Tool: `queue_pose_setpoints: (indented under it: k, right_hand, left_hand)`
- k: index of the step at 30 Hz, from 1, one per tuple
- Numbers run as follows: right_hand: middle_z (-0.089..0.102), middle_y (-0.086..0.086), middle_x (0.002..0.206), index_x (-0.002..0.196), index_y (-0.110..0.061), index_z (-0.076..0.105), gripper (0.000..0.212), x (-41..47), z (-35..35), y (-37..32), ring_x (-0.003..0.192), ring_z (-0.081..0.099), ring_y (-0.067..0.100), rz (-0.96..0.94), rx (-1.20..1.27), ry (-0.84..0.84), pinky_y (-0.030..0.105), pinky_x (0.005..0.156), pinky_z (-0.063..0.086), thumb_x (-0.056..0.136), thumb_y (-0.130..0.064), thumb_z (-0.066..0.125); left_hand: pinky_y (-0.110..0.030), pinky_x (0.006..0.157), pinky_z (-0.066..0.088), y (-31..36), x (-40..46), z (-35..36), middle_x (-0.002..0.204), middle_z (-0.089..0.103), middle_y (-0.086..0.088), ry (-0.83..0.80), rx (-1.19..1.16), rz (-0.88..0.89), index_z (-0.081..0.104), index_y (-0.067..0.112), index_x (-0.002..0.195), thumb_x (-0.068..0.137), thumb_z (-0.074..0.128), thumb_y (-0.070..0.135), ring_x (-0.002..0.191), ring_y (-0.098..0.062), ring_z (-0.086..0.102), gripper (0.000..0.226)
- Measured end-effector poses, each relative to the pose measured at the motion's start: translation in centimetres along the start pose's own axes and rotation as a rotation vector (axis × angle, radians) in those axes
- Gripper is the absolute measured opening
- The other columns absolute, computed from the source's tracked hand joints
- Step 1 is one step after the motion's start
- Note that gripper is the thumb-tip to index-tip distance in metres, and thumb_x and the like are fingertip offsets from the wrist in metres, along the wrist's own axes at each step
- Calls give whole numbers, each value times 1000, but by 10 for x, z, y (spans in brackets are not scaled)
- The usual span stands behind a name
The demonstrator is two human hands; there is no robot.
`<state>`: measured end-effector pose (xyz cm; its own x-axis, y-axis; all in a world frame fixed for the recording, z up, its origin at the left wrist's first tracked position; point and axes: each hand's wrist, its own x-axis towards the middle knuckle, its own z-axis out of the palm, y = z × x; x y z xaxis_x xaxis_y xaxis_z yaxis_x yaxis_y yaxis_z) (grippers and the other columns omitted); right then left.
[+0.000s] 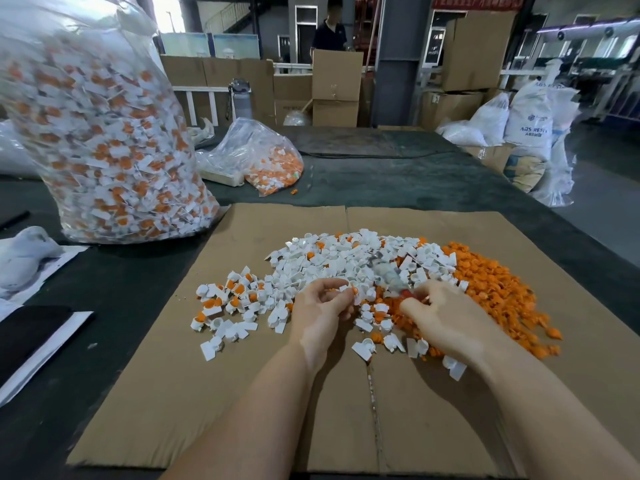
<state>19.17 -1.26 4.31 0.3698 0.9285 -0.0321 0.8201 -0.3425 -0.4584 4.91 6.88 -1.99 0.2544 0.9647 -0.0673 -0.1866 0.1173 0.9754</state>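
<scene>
We had our left hand (323, 306) pinching a white piece (346, 289) at its fingertips, just above the cardboard sheet (242, 393). Our right hand (446, 318) was curled down into the seam where the white pile (346, 261) met the orange caps (491, 289). Did it actually hold a cap? Too blurred, we couldn't tell.

Progress, by our reckoning: a small cluster of fitted pieces (230, 299), white with orange pressed in, lay to the left, and the big bag (110, 140) stood crammed with what looked like the same. But plenty was left, because both loose piles were large.

The sheet lay on a dark table cover (415, 181), with a smaller bag (273, 161) beyond it. Further off were stacked cartons (335, 84), white sacks (530, 116), and a person (330, 32) standing behind a carton.
</scene>
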Motion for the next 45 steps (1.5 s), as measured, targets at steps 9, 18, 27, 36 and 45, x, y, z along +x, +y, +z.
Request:
queue_pose_setpoints:
  k: [9, 18, 27, 36, 45]
  right_hand:
    - [36, 10, 71, 72, -11, 42, 22, -17, -6, -16, 63, 32, 19, -36, 149, -287, 32, 59, 24, 91, -22, 41]
    - [29, 2, 64, 71, -12, 35, 24, -19, -10, -21, 55, 26, 16, -49, 113, -373, 31, 55, 21, 92, -21, 39]
    - [47, -1, 80, 80, -21, 40, 18, -11, 3, -20, 64, 44, 11, -93, -15, -266, 24, 52, 31, 97, -28, 41]
    - [50, -7, 78, 81, -22, 48, 26, -11, 14, -12, 64, 46, 6, -82, 151, -111, 23, 54, 32, 88, -46, 55]
    - [53, 4, 121, 127, -18, 47, 50, 13, 23, 27, 116, 44, 22, 57, -282, 329, 32, 92, 39, 88, -48, 52]
  left_hand:
    - [-28, 52, 49, 2, 1, 4, 62, 66, -2, 43, -124, -86, 62, 11, 93, 85, 67, 7, 51, -12, 59, 10]
    - [-22, 47, 49, 6, 2, 7, 60, 62, -5, 93, -138, -102, 58, 5, 96, 89, 60, 0, 45, -10, 55, 9]
    - [-20, 46, 48, 6, 1, 5, 66, 57, -7, 109, -136, -87, 57, 4, 100, 89, 60, 0, 46, -8, 54, 12]
    - [-25, 44, 42, 1, 1, 3, 68, 64, -6, 146, -116, -41, 58, 10, 96, 88, 64, 7, 53, -12, 59, 10]
    - [-9, 84, 44, -3, -6, -3, 104, 63, 16, 23, 201, 129, 67, 32, 104, 94, 55, 15, 96, 8, 59, 23]
